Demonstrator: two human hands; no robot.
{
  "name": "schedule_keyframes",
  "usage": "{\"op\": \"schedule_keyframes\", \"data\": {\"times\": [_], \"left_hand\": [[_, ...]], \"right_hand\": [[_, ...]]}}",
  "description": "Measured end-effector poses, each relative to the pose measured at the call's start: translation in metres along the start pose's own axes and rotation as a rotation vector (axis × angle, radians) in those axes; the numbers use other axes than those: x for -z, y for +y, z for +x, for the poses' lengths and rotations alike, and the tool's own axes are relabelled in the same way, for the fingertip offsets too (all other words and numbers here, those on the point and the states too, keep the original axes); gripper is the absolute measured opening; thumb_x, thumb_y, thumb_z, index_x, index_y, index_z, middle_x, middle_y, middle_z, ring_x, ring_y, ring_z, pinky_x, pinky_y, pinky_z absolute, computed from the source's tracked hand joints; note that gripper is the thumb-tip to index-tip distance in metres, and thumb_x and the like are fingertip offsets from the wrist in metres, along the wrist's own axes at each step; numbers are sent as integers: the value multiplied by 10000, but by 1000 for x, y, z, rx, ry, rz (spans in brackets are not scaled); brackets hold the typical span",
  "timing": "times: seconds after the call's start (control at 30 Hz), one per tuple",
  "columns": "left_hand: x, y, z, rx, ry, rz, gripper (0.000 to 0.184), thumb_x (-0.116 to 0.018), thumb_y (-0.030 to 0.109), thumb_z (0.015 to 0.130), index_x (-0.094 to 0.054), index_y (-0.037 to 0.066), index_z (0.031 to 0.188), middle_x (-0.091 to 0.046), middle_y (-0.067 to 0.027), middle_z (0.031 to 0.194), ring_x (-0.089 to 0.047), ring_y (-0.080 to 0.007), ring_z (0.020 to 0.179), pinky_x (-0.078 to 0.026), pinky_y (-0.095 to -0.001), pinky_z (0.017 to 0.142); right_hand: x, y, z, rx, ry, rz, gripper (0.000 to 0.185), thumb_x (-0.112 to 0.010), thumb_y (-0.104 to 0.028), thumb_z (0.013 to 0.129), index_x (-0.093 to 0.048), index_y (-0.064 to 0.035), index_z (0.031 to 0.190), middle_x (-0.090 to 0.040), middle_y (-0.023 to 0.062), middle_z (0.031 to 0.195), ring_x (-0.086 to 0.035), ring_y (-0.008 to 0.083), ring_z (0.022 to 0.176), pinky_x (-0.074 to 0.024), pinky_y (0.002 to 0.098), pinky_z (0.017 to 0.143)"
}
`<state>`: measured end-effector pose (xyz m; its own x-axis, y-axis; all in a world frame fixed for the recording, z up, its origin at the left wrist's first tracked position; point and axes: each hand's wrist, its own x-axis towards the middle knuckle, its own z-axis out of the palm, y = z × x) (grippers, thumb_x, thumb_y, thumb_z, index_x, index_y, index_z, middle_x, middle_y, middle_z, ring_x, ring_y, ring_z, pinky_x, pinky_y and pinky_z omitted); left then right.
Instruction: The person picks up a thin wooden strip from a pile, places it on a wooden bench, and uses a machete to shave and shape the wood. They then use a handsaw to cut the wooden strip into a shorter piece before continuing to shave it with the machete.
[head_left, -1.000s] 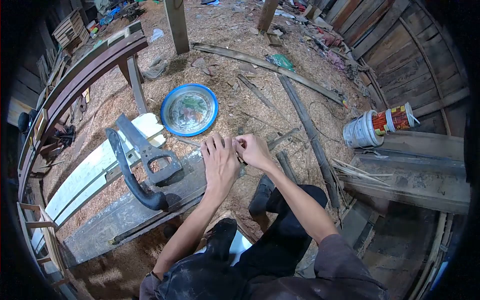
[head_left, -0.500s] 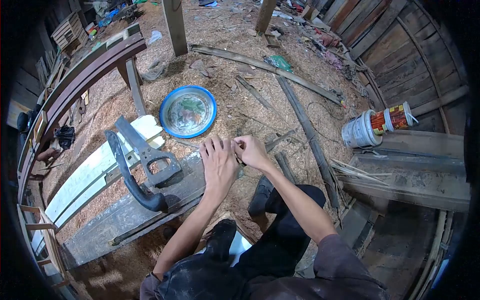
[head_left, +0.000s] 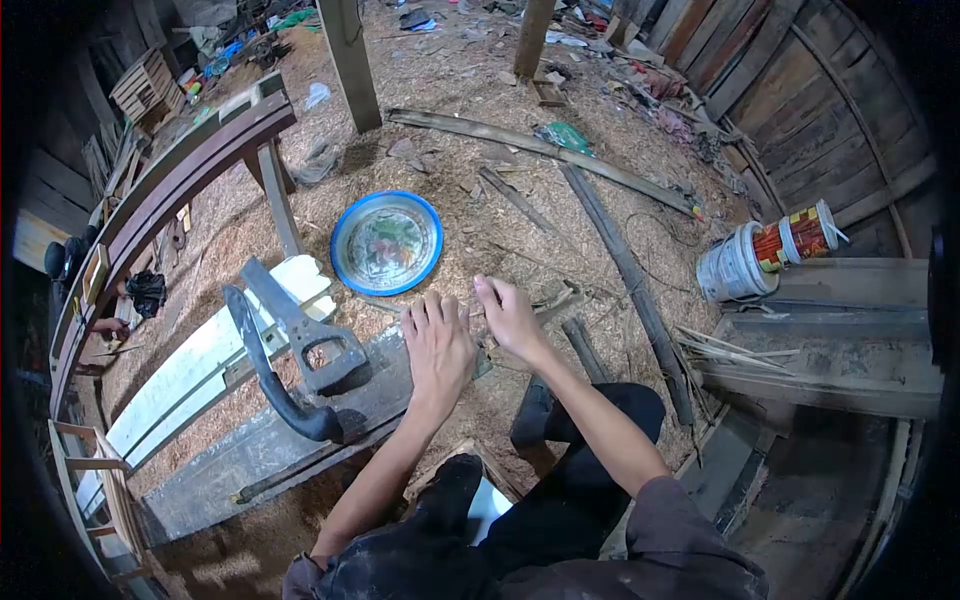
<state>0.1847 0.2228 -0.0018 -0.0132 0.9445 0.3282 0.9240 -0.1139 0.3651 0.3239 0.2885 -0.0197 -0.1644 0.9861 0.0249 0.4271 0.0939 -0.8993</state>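
Observation:
My left hand (head_left: 438, 350) lies palm down at the end of the grey plank (head_left: 215, 480), its fingers bent forward; what is beneath the fingers is hidden. Close on its right, my right hand (head_left: 508, 318) is pinched, thumb and fingers together, and the small thing between them is too small to make out. To the left on the plank rest a handsaw (head_left: 300, 325) and a curved black-handled blade (head_left: 265, 365). A blue-rimmed basin (head_left: 386, 243) stands on the shavings beyond my hands.
Curved white boards (head_left: 190, 372) and a brown curved frame (head_left: 190, 168) are at left, where another person's hand (head_left: 112, 326) shows. Long wooden strips (head_left: 625, 285) cross the floor. White buckets (head_left: 735, 265) lie at right beside a heavy beam (head_left: 820, 385). A post (head_left: 350, 65) rises ahead.
My right hand has moved slightly away from my left, leaving a small gap between them. The whole view has shifted a little, so the basin and tools appear lower and farther right.

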Motion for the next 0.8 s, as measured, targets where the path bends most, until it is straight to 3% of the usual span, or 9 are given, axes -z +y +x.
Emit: {"op": "schedule_keyframes", "data": {"times": [0.2, 0.33, 0.43, 0.5, 0.53, 0.6, 0.67, 0.8], "left_hand": [[-2, 0, 0, -9, 43, -6, 246, -560, 156, 1019, -538, -22, 1188, -564, -224, 1209, -523, -402, 1185, -361, -547, 1069], [-1, -1, 0, -31, 43, -11, 235, -559, 150, 1019, -543, -19, 1181, -568, -219, 1173, -529, -399, 1161, -365, -543, 1060], [-1, -1, 0, -22, 38, -21, 234, -552, 155, 1023, -545, -18, 1180, -569, -214, 1156, -531, -392, 1146, -366, -538, 1054], [-2, -3, -1, -21, 47, -21, 235, -547, 157, 1025, -545, -18, 1182, -569, -211, 1151, -532, -388, 1138, -367, -535, 1051], [-4, -3, -1, -36, 79, -9, 237, -544, 159, 1025, -545, -19, 1182, -569, -206, 1145, -533, -385, 1136, -367, -532, 1051], [-5, -5, -1, -46, 118, 2, 238, -541, 161, 1026, -545, -19, 1182, -569, -202, 1139, -533, -381, 1134, -367, -528, 1050], [-5, -6, -2, -4, 29, -1, 274, -535, 207, 1042, -574, -14, 1200, -589, -212, 1260, -530, -377, 1218, -356, -555, 1100], [0, -4, -2, 0, -4, 8, 275, -541, 212, 1038, -576, -6, 1201, -593, -205, 1261, -532, -369, 1217, -358, -547, 1098]], "right_hand": [[18, -6, -5, 11, 131, -134, 431, -531, -410, 1093, -698, -27, 986, -639, 178, 667, -655, 338, 616, -461, 454, 585], [35, -18, -14, 47, 104, -204, 409, -543, -416, 1089, -712, -57, 987, -625, 158, 629, -639, 324, 573, -456, 439, 548], [43, -25, -19, 37, -20, -405, 356, -570, -389, 1078, -732, -81, 1004, -680, 141, 736, -676, 307, 707, -498, 437, 659], [37, -15, -28, 525, 78, -525, 303, -596, -354, 1060, -745, -92, 1032, -715, 124, 901, -672, 297, 907, -494, 451, 848], [37, -15, -36, 528, 76, -528, 303, -596, -354, 1060, -745, -92, 1032, -715, 124, 901, -672, 297, 907, -494, 451, 848], [42, -19, -52, 382, -152, -468, 275, -605, -315, 1049, -746, -80, 1071, -707, 119, 1008, -629, 303, 1040, -437, 472, 969], [48, -29, -61, 375, -207, -512, 276, -605, -316, 1048, -740, -76, 1066, -705, 122, 989, -633, 307, 1025, -446, 469, 959], [48, -36, -64, 375, -282, -604, 271, -604, -314, 1049, -721, -72, 1025, -708, 131, 974, -649, 318, 1020, -459, 464, 945]]}}
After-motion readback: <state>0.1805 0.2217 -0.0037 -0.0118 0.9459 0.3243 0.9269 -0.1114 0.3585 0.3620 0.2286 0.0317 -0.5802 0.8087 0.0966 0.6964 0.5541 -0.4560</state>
